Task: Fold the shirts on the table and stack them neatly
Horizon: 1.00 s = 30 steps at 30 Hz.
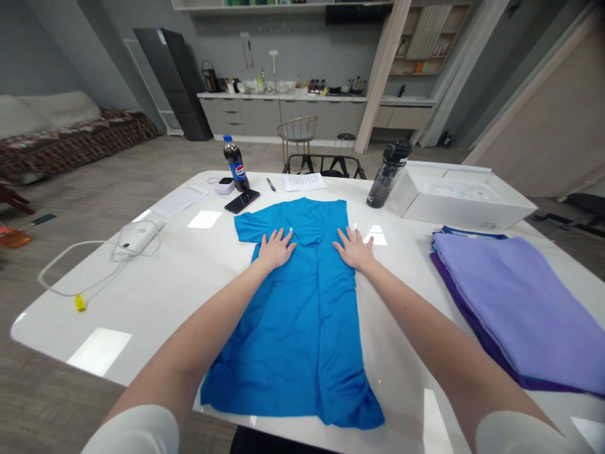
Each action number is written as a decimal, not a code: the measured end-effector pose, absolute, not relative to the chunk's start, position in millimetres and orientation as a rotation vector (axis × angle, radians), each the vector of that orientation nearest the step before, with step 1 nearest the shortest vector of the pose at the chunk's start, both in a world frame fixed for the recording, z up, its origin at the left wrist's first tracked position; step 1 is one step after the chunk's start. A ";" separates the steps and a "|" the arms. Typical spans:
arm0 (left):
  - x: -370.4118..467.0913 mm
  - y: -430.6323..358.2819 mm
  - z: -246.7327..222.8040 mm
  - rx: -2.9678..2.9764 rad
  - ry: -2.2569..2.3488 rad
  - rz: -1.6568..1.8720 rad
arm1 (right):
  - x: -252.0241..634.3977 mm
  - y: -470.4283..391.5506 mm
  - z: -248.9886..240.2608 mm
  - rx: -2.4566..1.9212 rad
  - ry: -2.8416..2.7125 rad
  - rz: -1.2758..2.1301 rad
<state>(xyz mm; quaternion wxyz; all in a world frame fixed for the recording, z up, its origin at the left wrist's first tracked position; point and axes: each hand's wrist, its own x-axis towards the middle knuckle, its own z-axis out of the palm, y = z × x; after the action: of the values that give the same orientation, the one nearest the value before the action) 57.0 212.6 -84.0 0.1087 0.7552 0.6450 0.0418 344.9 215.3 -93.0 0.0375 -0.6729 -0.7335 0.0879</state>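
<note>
A blue short-sleeved shirt [297, 315] lies on the white table [179, 284], its collar end away from me and its hem near the front edge. One sleeve sticks out to the left; on the right side the fabric is folded inward, with a sleeve lying across the upper middle. My left hand [276, 249] rests flat on the upper left part of the shirt, fingers spread. Also flat and spread, my right hand [354, 249] lies over the shirt's right edge. Neither hand grips the cloth.
Folded purple clothes [520, 296] lie at the right, below a white box [467, 195]. A dark bottle [385, 176], cola bottle [237, 165], phone [242, 201], pen [271, 184] and papers [305, 181] stand or lie along the back. A white device [139, 236] with cables is at left.
</note>
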 end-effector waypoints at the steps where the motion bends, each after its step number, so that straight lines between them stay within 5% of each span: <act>1: 48.0 209.5 -83.5 2.207 1.933 0.141 | 340.2 211.9 -91.0 -2.053 -2.243 0.243; 8: -30.0 225.1 -74.2 1.857 2.416 0.499 | 275.8 219.1 -65.4 -1.720 -2.297 0.141; 19: -76.7 299.3 -87.1 1.637 2.542 0.458 | 152.1 371.0 -71.6 -1.664 -2.355 0.430; 26: -101.0 317.4 -85.6 1.568 2.455 0.326 | 135.6 437.8 -86.5 -1.609 -2.472 0.293; 30: -110.5 309.1 -71.5 1.514 2.142 0.663 | 135.3 453.0 -96.7 -1.494 -2.456 0.355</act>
<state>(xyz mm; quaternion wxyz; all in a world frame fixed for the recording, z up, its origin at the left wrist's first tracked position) -110.5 309.1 -71.5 0.2162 0.5465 0.7730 0.2391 135.3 453.0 -96.7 0.1221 -0.5120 -0.8415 0.1217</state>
